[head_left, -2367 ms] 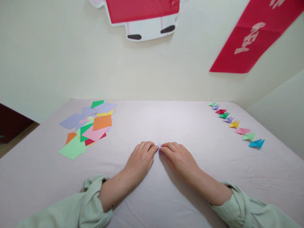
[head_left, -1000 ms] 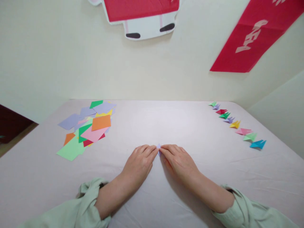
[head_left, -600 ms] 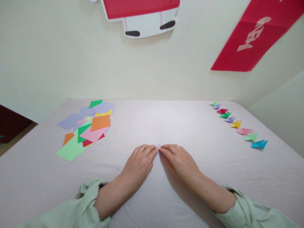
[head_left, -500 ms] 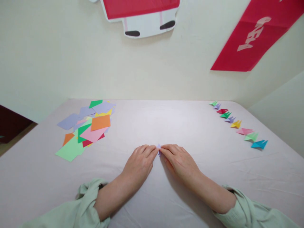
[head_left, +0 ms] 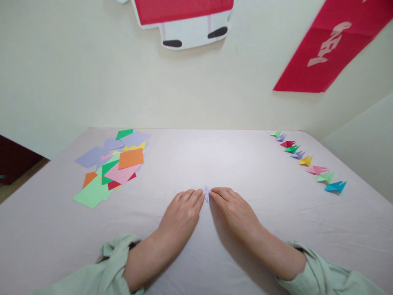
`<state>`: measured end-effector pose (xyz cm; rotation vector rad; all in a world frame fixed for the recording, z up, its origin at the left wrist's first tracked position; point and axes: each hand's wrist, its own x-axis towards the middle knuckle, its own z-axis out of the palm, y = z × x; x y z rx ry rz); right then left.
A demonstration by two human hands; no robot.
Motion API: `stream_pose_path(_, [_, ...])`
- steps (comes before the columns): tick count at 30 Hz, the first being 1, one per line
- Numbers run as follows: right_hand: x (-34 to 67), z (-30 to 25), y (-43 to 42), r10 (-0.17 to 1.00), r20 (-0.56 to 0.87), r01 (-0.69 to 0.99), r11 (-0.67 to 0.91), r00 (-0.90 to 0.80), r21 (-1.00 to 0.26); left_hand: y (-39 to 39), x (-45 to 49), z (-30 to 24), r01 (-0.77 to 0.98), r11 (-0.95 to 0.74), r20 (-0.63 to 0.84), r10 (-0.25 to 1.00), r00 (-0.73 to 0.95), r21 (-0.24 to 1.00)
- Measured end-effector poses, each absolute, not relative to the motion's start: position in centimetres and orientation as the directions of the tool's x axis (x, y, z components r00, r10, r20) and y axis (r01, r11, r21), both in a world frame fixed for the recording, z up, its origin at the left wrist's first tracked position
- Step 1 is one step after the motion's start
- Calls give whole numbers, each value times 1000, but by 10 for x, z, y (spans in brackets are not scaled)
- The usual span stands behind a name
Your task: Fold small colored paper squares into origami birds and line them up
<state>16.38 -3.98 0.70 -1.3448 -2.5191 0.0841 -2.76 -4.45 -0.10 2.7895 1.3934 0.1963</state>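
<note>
Between my two hands, at the middle of the table, is a small folded piece of lavender origami paper (head_left: 206,194), with a point at the top and narrow tips below. My left hand (head_left: 183,211) grips its left edge with the fingertips, fingers held together. On the other side my right hand (head_left: 232,206) pinches the right edge. Both thumbs are mostly hidden beneath the hands. The paper's side parts are covered by the fingertips.
Loose coloured paper sheets (head_left: 130,158) lie in an overlapping pile at the left. Down the right side runs a row of several small folded paper figures (head_left: 317,169). A pale cloth (head_left: 196,159) covers the table, which meets a wall with red decorations (head_left: 307,61).
My fingertips have moved slightly apart, so more of the lavender paper shows between them, its lower tips now visible.
</note>
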Motion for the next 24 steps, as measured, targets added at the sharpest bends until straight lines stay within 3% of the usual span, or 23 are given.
stream_pose_path(8, [162,5,-44,826,257,819,549,-501,-167,-43,-28,-1,784,-608,120,794,596,128])
stream_pose_path(14, [163,8,-43,844,175,845,527,-507,-96,-46,-27,-2,788,-601,113,799,590,136])
stream_pose_path(16, [165,9,-42,849,164,846,521,-502,-112,-45,-29,-1,784,-587,137,809,571,200])
stream_pose_path(21, [168,10,-37,864,154,838,503,-479,-214,-29,-30,5,754,-421,166,904,393,504])
stream_pose_path(24, [166,9,-36,873,174,841,486,-456,-237,-17,-23,7,757,-383,151,921,360,530])
